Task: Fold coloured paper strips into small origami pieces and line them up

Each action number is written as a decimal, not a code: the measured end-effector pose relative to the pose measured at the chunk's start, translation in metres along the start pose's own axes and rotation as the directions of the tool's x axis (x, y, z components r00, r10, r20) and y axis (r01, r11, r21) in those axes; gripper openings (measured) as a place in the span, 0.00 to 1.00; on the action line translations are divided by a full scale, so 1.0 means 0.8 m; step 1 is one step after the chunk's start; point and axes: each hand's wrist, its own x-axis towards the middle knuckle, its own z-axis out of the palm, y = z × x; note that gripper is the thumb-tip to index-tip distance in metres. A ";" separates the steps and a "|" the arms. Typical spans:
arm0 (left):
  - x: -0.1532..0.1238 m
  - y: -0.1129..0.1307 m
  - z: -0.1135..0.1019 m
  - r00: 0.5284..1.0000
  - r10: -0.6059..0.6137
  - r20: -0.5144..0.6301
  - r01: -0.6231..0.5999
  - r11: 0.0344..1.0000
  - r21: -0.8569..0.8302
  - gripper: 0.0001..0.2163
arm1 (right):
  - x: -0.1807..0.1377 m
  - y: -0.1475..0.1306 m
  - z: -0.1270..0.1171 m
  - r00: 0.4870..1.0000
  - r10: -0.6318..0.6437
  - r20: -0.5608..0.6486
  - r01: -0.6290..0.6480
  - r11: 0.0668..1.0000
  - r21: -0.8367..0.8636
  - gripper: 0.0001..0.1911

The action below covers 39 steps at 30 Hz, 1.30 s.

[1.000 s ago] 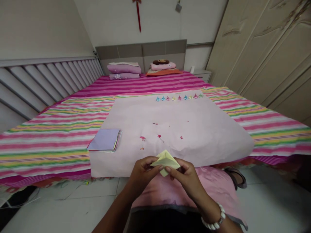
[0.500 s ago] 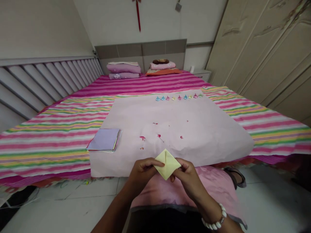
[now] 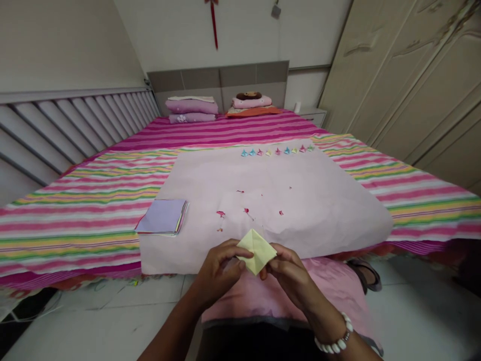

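A pale yellow folded square of origami paper is held up between my two hands, one corner pointing away from me and a crease down its middle. My left hand pinches its left corner, with the index finger lying across the front and the thumb just below. At the right corner, my right hand grips the paper between thumb and fingers; some fingertips are behind it. A white beaded bracelet circles my right wrist. Below the paper lies a pink cushion.
A pale sheet with torn spots covers the bed's near part. On its left lies a stack of coloured paper. Several small folded paper pieces stand in a row along its far edge. A shoe is on the right.
The yellow paper has shifted slightly left and tilted. My left thumb has come off its face to the lower left edge, and the index finger now lies across it.
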 end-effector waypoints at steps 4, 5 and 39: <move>0.004 -0.006 0.007 0.996 0.037 -0.075 -0.029 0.994 0.105 0.04 | 0.003 0.000 0.002 0.998 0.021 -0.054 -0.024 0.999 -0.045 0.12; 0.004 -0.007 0.010 0.995 0.050 -0.082 -0.040 0.992 0.121 0.03 | 0.004 0.000 0.004 0.995 0.024 -0.092 -0.033 0.995 -0.090 0.11; 0.004 -0.016 0.026 0.993 -0.066 -0.093 0.063 0.997 -0.032 0.07 | 0.003 -0.002 0.010 0.949 -0.041 -0.313 0.005 0.993 -0.115 0.11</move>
